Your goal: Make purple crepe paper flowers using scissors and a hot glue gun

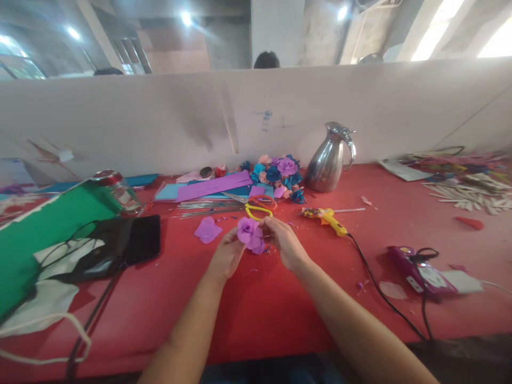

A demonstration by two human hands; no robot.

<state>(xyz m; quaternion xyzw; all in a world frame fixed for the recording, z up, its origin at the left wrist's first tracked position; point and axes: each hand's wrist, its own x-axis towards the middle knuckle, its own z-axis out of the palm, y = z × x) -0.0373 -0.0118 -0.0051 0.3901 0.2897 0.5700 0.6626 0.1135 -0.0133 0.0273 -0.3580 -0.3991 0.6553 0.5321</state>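
Observation:
A purple paper flower (248, 233) is held up over the red table (256, 309). My left hand (228, 253) is closed on its left side, fingers at the base. My right hand (285, 242) touches its right edge with thumb and fingers pinched together. Loose purple petals (208, 230) lie left of the flower. Scissors with yellow and red handles (258, 209) rest just behind it. Beyond them is a pile of blue, pink and purple paper flowers (276, 173). A yellow glue gun (332, 221) lies to the right.
A steel jug (328, 160) stands at the back. Purple paper strips (216, 185) and wires lie back left. A black phone (144, 239), glass jar (120, 193) and green board (60, 234) are left; a purple power strip (424, 274) with cables is right.

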